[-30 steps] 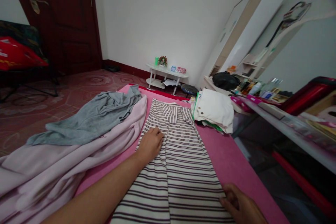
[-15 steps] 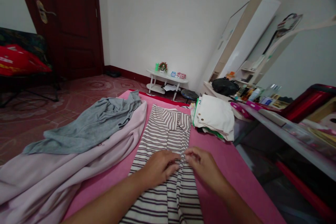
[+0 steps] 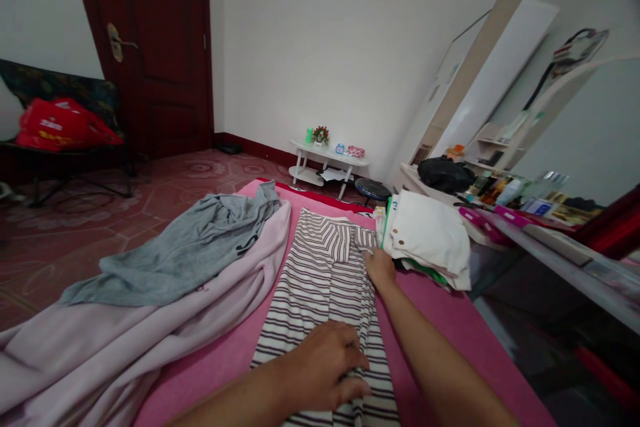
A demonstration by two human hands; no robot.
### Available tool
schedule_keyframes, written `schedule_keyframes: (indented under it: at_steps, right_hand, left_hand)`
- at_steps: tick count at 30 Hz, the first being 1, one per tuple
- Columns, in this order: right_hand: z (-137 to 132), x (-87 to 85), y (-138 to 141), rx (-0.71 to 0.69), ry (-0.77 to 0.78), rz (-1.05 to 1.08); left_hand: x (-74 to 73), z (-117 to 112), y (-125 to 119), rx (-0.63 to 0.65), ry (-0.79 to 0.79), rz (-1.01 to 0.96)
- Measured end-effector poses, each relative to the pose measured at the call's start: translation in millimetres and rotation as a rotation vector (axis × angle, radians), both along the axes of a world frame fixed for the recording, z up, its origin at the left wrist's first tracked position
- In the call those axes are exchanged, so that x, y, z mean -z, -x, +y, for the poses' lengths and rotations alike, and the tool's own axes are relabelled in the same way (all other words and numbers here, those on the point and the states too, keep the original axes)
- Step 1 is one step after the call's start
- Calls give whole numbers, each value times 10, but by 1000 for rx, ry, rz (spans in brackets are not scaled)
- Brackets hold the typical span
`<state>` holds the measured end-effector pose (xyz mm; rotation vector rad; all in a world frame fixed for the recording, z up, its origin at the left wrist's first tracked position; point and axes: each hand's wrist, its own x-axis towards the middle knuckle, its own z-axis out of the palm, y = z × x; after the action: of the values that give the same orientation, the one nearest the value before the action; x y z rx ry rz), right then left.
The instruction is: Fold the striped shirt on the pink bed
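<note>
Nearest, the left hand (image 3: 327, 363) lies over the lower part of a striped shirt (image 3: 303, 297), its fingers bent and its thumb apart from them; whether it pinches any cloth I cannot tell. The shirt lies on a pink cover (image 3: 450, 333), in front of the person, its long axis running away from them and leaning slightly left toward the far end. That far end, with the short sleeves turned inward across it, points toward the wall. The stripes run across this length, and a bunched lengthwise fold follows the right side. Farther up that side, the right hand (image 3: 380, 268) has its fingertips at the edge beside a sleeve; whether they grasp the fabric is hidden.

Left of the shirt, a pale pink garment (image 3: 220, 303) stretches along the cover, with a grey garment (image 3: 175, 247) spread partly on top of it. Just beyond the right hand sits a folded white garment (image 3: 430, 230), with green cloth showing underneath.

Past the cover, patterned reddish floor tiles (image 3: 165, 180) reach a low white table (image 3: 327, 152) by the pale wall (image 3: 310, 33). To the left, a red bag (image 3: 63, 127) rests on a chair before a dark red door (image 3: 170, 73).
</note>
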<state>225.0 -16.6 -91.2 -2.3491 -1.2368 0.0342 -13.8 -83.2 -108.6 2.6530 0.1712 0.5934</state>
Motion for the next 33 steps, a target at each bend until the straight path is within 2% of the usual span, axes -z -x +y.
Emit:
schedule_keyframes:
  at_steps: [4, 6, 8, 10, 14, 16, 19, 23, 25, 28, 30, 33]
  right_hand:
    - [140, -233, 18, -10, -167, 32]
    - [290, -338, 150, -77, -237, 39]
    - [461, -371, 349, -169, -258, 56]
    - [604, -300, 576, -273, -227, 79]
    - [689, 43, 943, -452, -82, 92]
    - [655, 181, 1019, -500, 33, 31]
    - [551, 246, 1003, -577, 184, -53]
    - [194, 262, 888, -724, 221, -21]
    - [-126, 294, 835, -796, 199, 32]
    - [-741, 277, 780, -892, 119, 182]
    - [-1179, 178, 769, -864, 48, 294]
    - [-1777, -54, 817, -663, 52, 389]
  left_hand:
    - [-1, 20, -32, 25, -43, -28]
    - [-14, 32, -33, 42, -58, -47]
    - [-26, 44, -20, 43, -66, -64]
    - [-30, 53, 0, 33, -67, -76]
    - [-22, 70, 31, 24, -53, -107]
    - [-31, 78, 38, 23, -42, -123]
    - [-68, 83, 54, -1, 5, -126]
    - [-102, 87, 86, -74, 115, -122]
    - [-88, 99, 88, -154, 172, -132]
    - [-48, 125, 66, -297, 249, -147]
    - [-26, 143, 44, -358, 293, -148]
    - [-6, 171, 13, -414, 343, -158]
